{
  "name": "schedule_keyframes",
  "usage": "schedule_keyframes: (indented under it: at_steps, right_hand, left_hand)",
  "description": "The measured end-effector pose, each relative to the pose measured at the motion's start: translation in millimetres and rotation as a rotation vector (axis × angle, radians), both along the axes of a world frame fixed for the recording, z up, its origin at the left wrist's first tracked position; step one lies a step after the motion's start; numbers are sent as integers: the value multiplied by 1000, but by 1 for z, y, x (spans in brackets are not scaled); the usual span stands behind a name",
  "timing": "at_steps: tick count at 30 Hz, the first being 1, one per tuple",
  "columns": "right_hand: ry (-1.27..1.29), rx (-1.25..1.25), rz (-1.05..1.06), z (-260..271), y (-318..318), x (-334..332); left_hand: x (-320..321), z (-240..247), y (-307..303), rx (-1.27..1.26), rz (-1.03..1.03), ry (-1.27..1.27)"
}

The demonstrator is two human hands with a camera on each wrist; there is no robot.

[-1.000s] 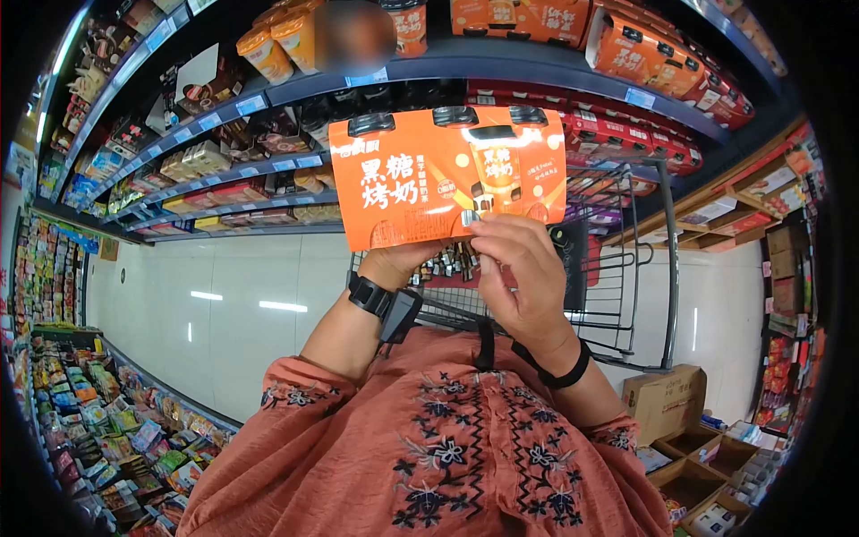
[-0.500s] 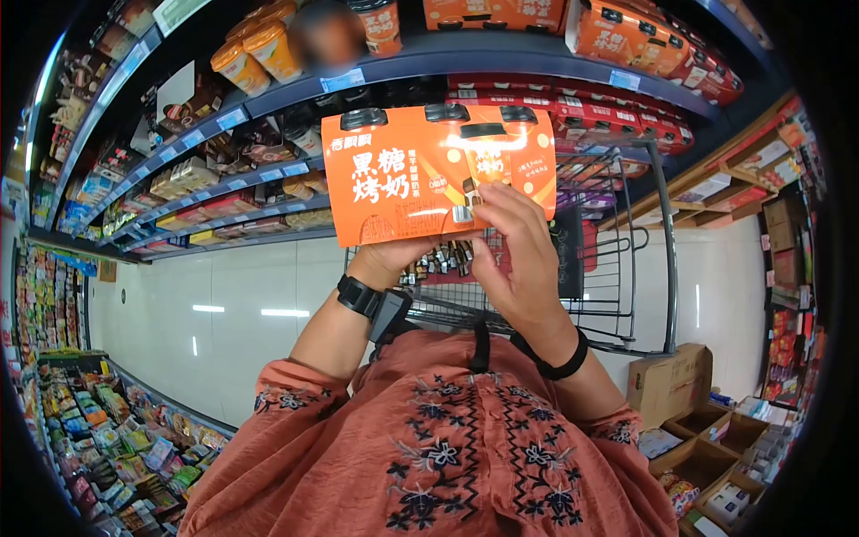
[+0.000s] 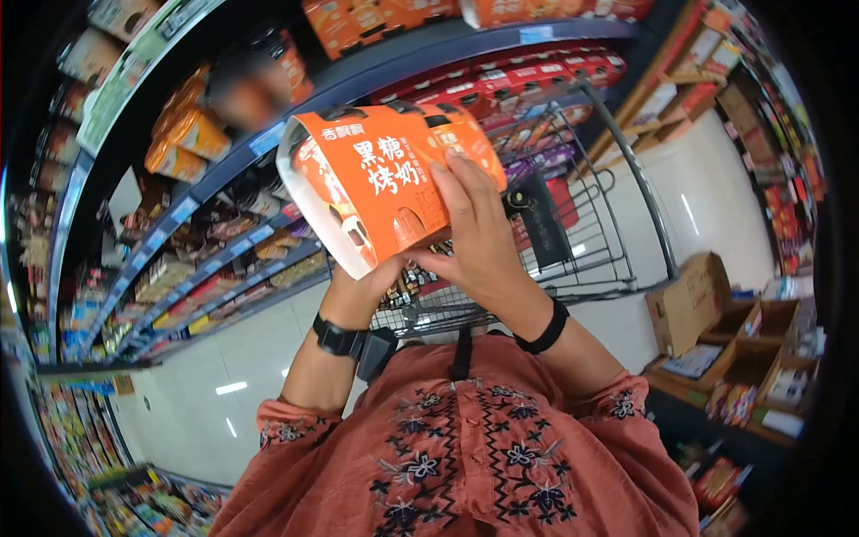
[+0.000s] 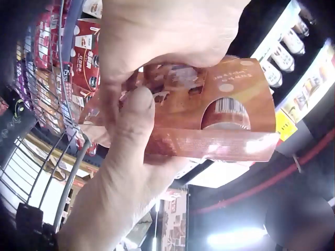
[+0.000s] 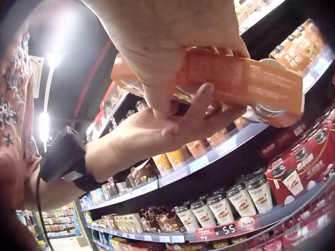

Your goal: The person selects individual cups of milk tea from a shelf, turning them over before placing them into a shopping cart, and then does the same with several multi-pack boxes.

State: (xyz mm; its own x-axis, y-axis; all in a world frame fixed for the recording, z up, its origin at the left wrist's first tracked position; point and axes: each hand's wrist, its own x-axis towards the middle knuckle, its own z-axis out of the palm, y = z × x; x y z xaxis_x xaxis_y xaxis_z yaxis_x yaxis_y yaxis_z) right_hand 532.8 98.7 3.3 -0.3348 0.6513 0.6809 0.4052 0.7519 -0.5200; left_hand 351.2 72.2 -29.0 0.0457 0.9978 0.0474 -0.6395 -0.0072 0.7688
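Note:
An orange carton pack of milk tea cups is held up before the chest in the head view, turned so its open white-edged end shows at left. Dark cup lids poke through its top. My left hand grips it from underneath, its fingers mostly hidden by the carton. Across the front at the right lies my right hand, fingers on the printed face and thumb at the lower edge. The carton's underside, with a round cut-out and a barcode, shows in the left wrist view, where the right thumb presses near it.
A wire shopping cart stands just beyond the hands, with items inside. Shelves of orange and red drink packs run along the far side. A cardboard box and wooden bins sit at the right.
The pack has turned from facing me flat to an angle, exposing its left end. My right hand has moved left and farther up its front. The head view has swung and tilted.

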Motion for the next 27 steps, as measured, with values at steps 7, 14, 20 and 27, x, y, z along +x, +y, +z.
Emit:
schedule_keyframes:
  at_steps: [7,14,20,27]
  right_hand:
    - [223,99,-146,-15,-6,-40]
    - [502,-293,-186,-15,-24,-56]
    - [1030,-742,-156,-6,-47,-53]
    - [1053,-809,-203,-31,-74,-41]
  left_hand:
    - [-30,33,-18,-72,-83,-66]
    - [-69,68,4,-101,-346,295]
    - [-78,129,31,54,-754,902]
    - [-57,173,77,433,-805,1094]
